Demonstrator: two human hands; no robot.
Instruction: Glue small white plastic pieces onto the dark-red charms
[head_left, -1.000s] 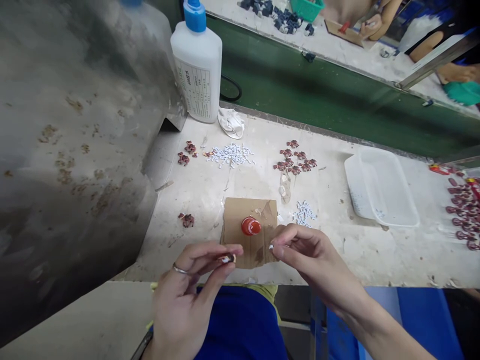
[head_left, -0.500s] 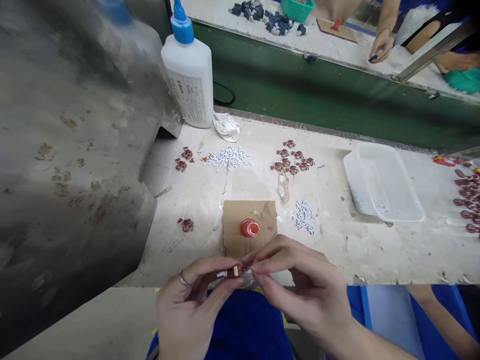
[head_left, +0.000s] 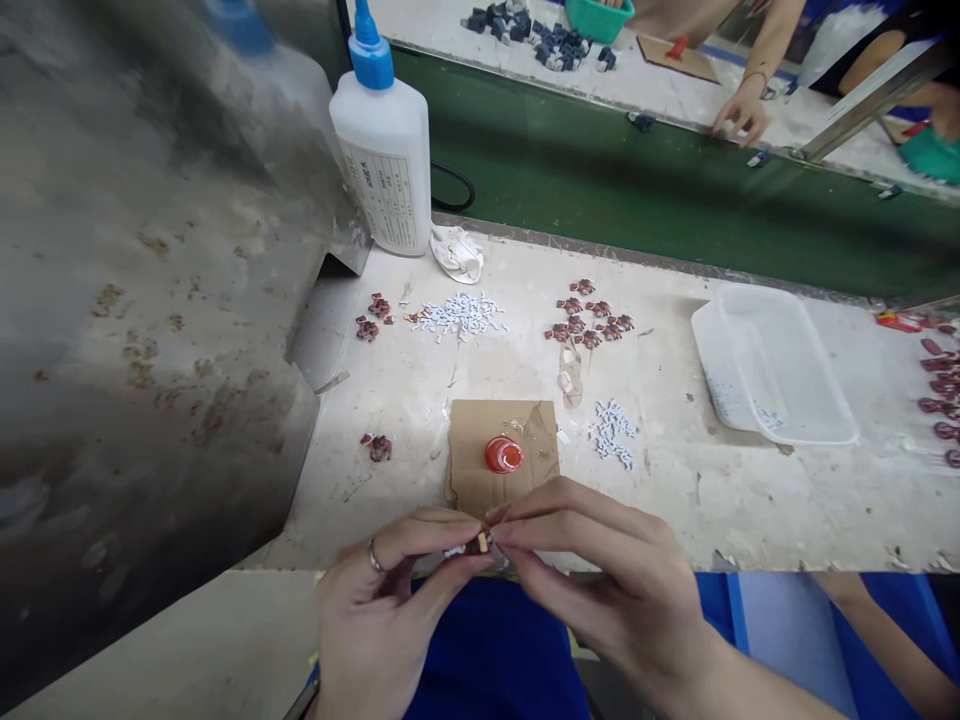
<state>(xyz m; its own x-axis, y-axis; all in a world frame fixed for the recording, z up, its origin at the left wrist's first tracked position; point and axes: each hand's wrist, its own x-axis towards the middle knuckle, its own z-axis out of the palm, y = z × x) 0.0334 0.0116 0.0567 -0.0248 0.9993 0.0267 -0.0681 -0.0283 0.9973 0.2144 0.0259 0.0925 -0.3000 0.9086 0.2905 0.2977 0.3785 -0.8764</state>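
Note:
Between thumb and fingers, my left hand grips a small brown figure with a tan patch and a whitish bit at its left end. My right hand is pinched at the figure's right side; what its fingertips hold there is too small to make out. Just beyond my hands, a red pot stands on a cardboard piece. Small pale blue-white pieces lie in a left pile and a right pile. Brown figures are grouped at the back, and another brown figure lies at the left.
A white bottle with a blue cap stands at the back left beside a crumpled white cloth. Metal sheeting rises at the left. A clear tub sits at the right. Another person's hand is across the green divider.
The brown figure has shifted and turned slightly in my fingers, with both hands still on it. Across the divider, the other person's hand has moved left. The view has shifted slightly.

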